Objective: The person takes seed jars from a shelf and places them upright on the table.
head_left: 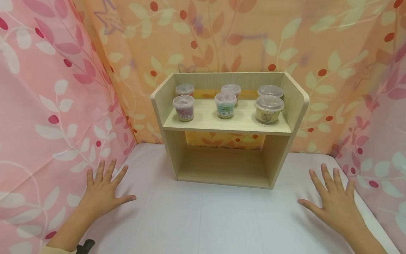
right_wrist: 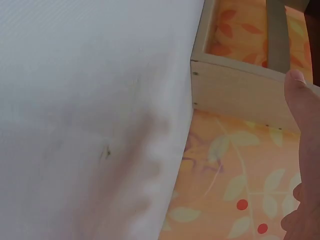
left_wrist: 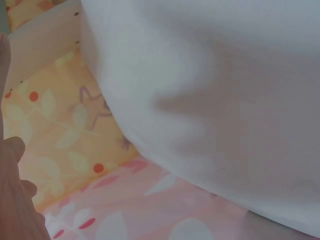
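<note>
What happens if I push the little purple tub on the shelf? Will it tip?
The purple tub might tip if pushed up by its lid, because its bottom looks narrower than its top. Pushed low, it may slide, since the shelf looks smooth.

Back curtain [head_left: 317,35]: yellow-orange, printed with pale leaves, orange leaves and red dots, hangs behind the table. Purple star outline [head_left: 109,17] near its top left, fainter purple straight lines [head_left: 264,49] right of centre. Left curtain [head_left: 25,106]: pink, white and deeper pink leaves, dark pink dots, some creases. Right curtain [head_left: 387,148]: pink too, similar leaf print, meets the back one at the corner. White table [head_left: 177,218] between the side curtains, far corners rounded; right wrist view shows a small dark mark [right_wrist: 108,151] on it. Grey patch [left_wrist: 265,225] under the table edge, left wrist view, unclear what.
</note>
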Demonstrator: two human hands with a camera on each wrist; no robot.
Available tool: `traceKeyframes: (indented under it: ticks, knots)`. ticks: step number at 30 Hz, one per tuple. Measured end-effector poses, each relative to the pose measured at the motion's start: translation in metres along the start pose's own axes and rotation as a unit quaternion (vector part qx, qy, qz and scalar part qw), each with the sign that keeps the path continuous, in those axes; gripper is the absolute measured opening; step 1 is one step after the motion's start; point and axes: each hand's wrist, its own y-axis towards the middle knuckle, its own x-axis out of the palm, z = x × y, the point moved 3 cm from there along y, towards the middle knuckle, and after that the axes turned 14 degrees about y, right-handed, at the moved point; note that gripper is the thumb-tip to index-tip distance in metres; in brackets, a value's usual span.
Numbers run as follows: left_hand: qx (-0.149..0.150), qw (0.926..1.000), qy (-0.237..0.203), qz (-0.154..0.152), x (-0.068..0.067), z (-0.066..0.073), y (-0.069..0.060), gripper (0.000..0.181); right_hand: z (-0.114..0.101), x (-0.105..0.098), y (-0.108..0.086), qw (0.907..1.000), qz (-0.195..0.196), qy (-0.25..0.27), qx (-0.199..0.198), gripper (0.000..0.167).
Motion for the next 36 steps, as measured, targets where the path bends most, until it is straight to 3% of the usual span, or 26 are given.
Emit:
traceKeyframes:
  ticks: [8,17,23,36]
  knots:
    - [-0.012,0.9996,-0.026,-0.003,-0.003,0.0,0.001,0.115,-0.009,0.006,0.003,0.9996,0.003,0.028,0.006,0.117]
    - [-0.019,0.9953,-0.095,0.003,-0.018,0.008,0.005,0.116,-0.017,0.013,0.006,0.9962,0.002,0.083,0.026,0.115]
    - [-0.013,0.9875,-0.155,0.024,-0.035,0.015,0.01,0.115,-0.022,0.017,0.01,0.9941,0.006,0.103,0.032,0.115]
    - [-0.034,0.9699,-0.241,0.018,-0.063,0.028,0.019,0.116,-0.03,0.021,0.019,0.9833,0.02,0.177,0.036,0.112]
